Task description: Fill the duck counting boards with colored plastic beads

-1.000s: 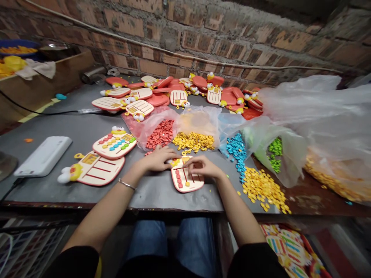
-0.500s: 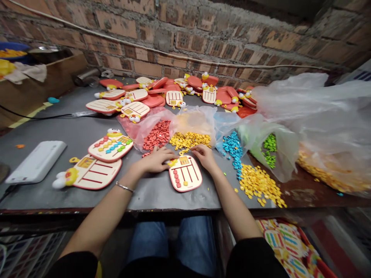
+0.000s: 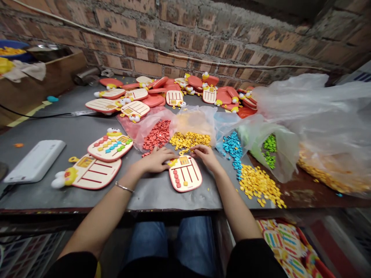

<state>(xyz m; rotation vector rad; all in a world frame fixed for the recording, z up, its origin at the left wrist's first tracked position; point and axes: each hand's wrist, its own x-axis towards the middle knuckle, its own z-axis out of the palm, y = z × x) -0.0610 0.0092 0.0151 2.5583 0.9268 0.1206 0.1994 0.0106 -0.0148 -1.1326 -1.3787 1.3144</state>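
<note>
A cream toy board point(image 3: 185, 175) with a red rim and slots lies in front of me, with several red beads in its left slot and one yellow bead point(image 3: 186, 183) in the slot beside it. My left hand point(image 3: 158, 159) is closed on the board's upper left, over its yellow duck head, which it partly hides. At the upper right corner, my right hand point(image 3: 205, 156) has its fingertips pinched together beside the loose yellow beads point(image 3: 189, 141); anything between them is too small to make out. Red beads point(image 3: 157, 135) spill from a bag behind my left hand.
Blue beads point(image 3: 232, 144), green beads point(image 3: 269, 148) and a yellow pile point(image 3: 261, 185) lie to the right. A filled toy board point(image 3: 110, 148) rests on another at left, near a white power bank point(image 3: 36, 161). More duck boards point(image 3: 135, 110) are heaped along the brick wall.
My right hand has shifted slightly left, its fingertips closer to the board's upper corner. My left hand and the board have stayed in place.
</note>
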